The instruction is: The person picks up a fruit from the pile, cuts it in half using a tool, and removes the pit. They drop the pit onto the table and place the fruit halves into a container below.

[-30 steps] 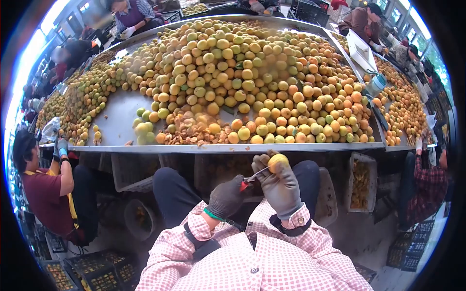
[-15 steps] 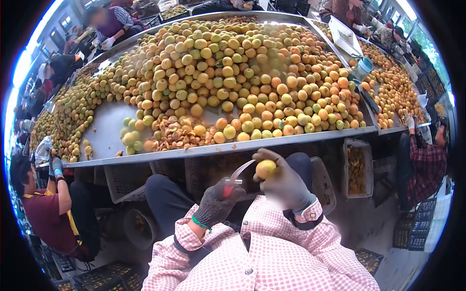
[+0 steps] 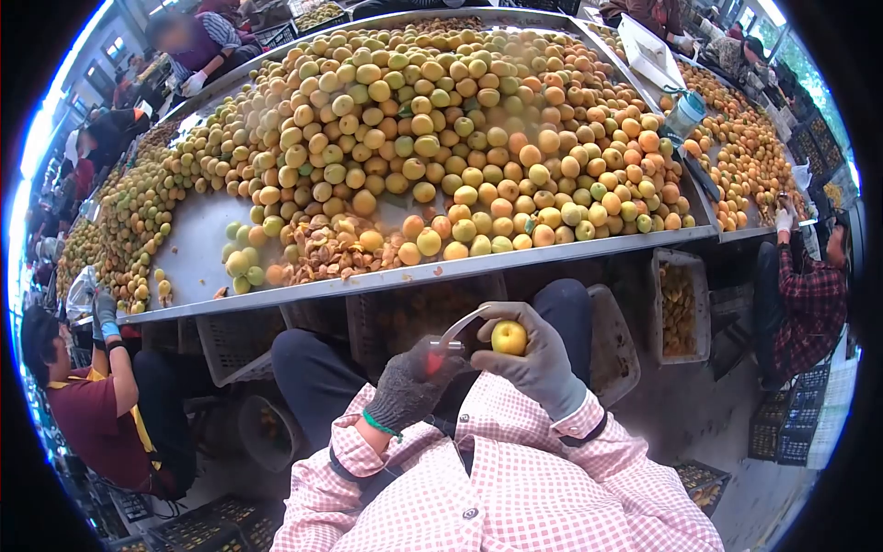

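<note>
My left hand [image 3: 416, 379], in a dark knit glove, is closed round the red handle of a curved knife [image 3: 460, 325]. The blade points up and right, its tip near the fingers of my right hand [image 3: 541, 361]. That hand wears a grey glove and holds a yellow apricot [image 3: 509, 338] between thumb and fingers. Both hands are in front of my chest, below the edge of a metal table [image 3: 405, 276]. A large heap of apricots [image 3: 386, 120] covers much of the table, and a pile of cut apricot pieces [image 3: 331, 250] lies near its front edge.
Under the table stand crates, including a white one [image 3: 679, 304] with cut fruit at right and another [image 3: 237, 342] at left. A bottle [image 3: 684, 115] and a white tray [image 3: 648, 53] are at the table's right divider. Other people sit on both sides and across.
My right hand has turned and shifted slightly, bringing the apricot lower and showing another side of it. The knife stays in my left hand, its blade now angled closer to the right fingers.
</note>
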`<state>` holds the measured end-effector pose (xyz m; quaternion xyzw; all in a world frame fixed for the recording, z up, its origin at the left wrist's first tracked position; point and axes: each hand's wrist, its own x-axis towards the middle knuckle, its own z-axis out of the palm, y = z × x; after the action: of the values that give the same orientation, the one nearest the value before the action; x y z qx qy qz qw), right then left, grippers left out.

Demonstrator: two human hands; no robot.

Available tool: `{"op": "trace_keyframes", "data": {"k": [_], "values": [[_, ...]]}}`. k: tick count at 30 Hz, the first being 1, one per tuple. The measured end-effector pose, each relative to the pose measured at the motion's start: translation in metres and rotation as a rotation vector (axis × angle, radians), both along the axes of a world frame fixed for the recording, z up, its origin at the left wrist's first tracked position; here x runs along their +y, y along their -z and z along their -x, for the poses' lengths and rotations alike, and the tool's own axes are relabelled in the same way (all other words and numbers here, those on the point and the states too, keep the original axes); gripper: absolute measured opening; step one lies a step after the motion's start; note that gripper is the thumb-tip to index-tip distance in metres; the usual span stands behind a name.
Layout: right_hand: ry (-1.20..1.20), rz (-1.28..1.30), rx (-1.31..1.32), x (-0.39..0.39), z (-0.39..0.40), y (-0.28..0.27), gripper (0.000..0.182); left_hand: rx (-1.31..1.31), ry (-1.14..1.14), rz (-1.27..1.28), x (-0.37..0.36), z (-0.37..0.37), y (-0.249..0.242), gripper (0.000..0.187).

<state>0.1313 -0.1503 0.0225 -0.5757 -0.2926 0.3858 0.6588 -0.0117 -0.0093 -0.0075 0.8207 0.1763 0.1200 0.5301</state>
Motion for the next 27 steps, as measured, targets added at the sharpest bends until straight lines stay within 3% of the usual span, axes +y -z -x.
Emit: {"op": "trace_keyframes", "data": {"k": [1, 2, 4, 9, 12, 14, 27], "values": [[0.024, 0.045, -0.235, 0.0, -0.001, 0.005, 0.064, -0.016, 0.002, 0.025, -0.001, 0.0, 0.001, 0.026], [0.024, 0.046, -0.234, -0.001, -0.002, 0.006, 0.064, -0.032, 0.003, 0.05, -0.001, -0.001, 0.002, 0.026], [0.046, 0.015, 0.377, 0.0, -0.003, -0.003, 0.06, -0.018, 0.002, 0.03, -0.001, 0.002, 0.007, 0.026], [0.092, -0.011, 0.171, -0.003, 0.003, 0.013, 0.055, 0.048, -0.004, -0.026, -0.001, 0.0, 0.001, 0.026], [0.059, -0.04, 0.262, -0.003, 0.004, 0.011, 0.052, 0.057, 0.006, -0.12, -0.002, 0.0, -0.01, 0.025], [0.079, -0.197, 0.313, 0.0, 0.007, 0.015, 0.049, 0.093, 0.048, -0.166, -0.001, 0.001, -0.017, 0.022], [-0.057, -0.303, 0.459, 0.005, 0.014, 0.003, 0.042, 0.012, 0.106, -0.333, 0.005, 0.009, -0.019, 0.029]]}}
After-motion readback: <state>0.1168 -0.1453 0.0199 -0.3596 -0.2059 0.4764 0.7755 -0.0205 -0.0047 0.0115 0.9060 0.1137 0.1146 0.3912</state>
